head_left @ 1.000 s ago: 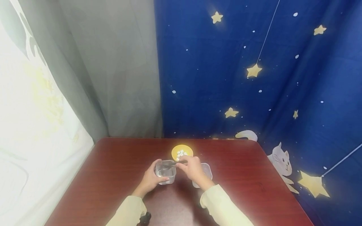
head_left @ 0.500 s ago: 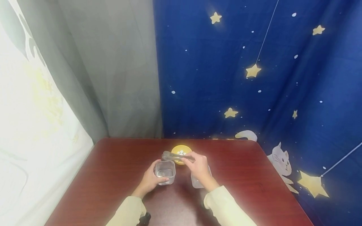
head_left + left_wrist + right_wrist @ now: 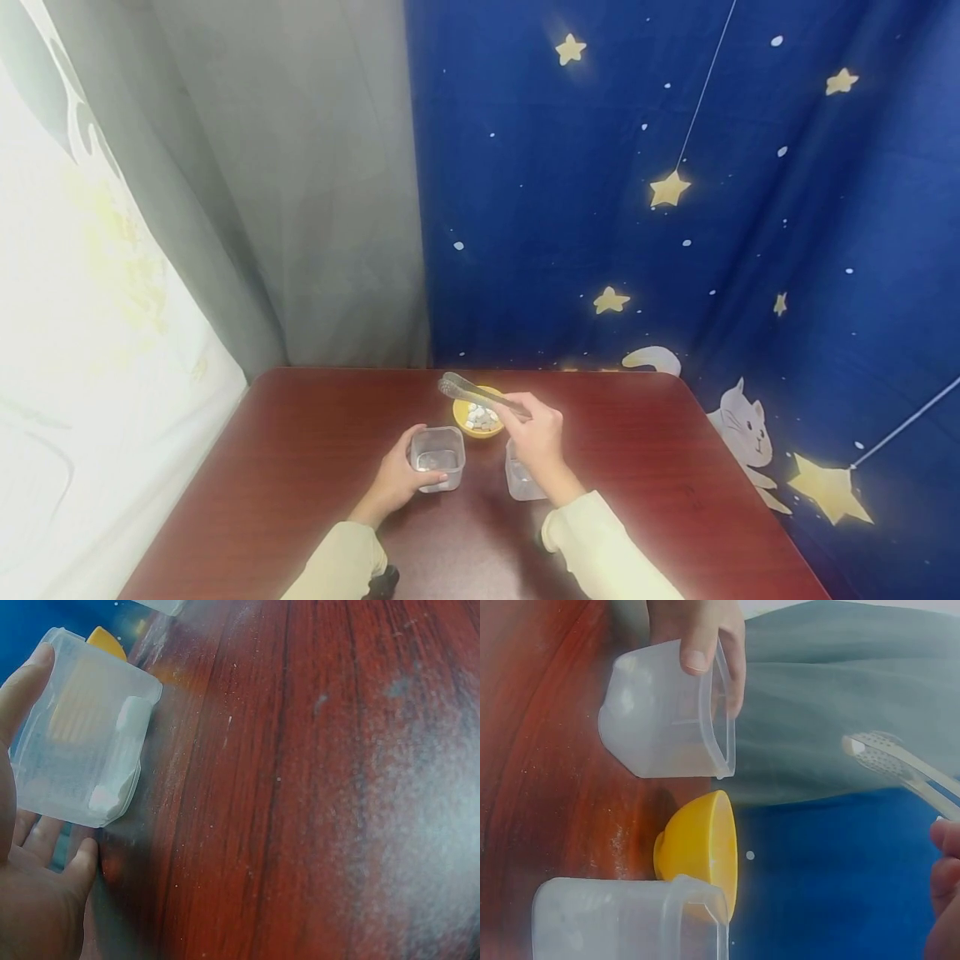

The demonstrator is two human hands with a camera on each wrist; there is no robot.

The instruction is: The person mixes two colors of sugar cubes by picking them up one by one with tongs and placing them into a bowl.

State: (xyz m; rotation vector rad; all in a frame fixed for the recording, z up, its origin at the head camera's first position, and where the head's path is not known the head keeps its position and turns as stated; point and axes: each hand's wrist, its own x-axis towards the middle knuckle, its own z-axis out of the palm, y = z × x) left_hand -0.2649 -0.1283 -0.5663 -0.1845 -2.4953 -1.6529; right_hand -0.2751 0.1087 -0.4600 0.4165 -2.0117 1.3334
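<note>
My left hand (image 3: 405, 471) grips a clear plastic container (image 3: 447, 479), thumb on its near side and fingers round the left. Whitish patches show low in this container in the left wrist view. Metal tongs (image 3: 468, 389) with perforated tips are held in my right hand (image 3: 538, 433), raised over the yellow bowl (image 3: 686, 840) and pointing left. A small white piece (image 3: 853, 745) shows at the tongs' tips in the right wrist view. Several white cubes (image 3: 482, 416) lie in the bowl, just behind and right of the held container.
A second clear plastic container (image 3: 521, 482) stands on the right, partly hidden under my right hand and wrist. The dark red table (image 3: 637, 483) extends to both sides. Grey and blue curtains (image 3: 525, 208) hang behind its far edge.
The tongs have come up out of the left container, then away and higher over the bowl. My right hand has moved slightly right. My left hand keeps its grip in place.
</note>
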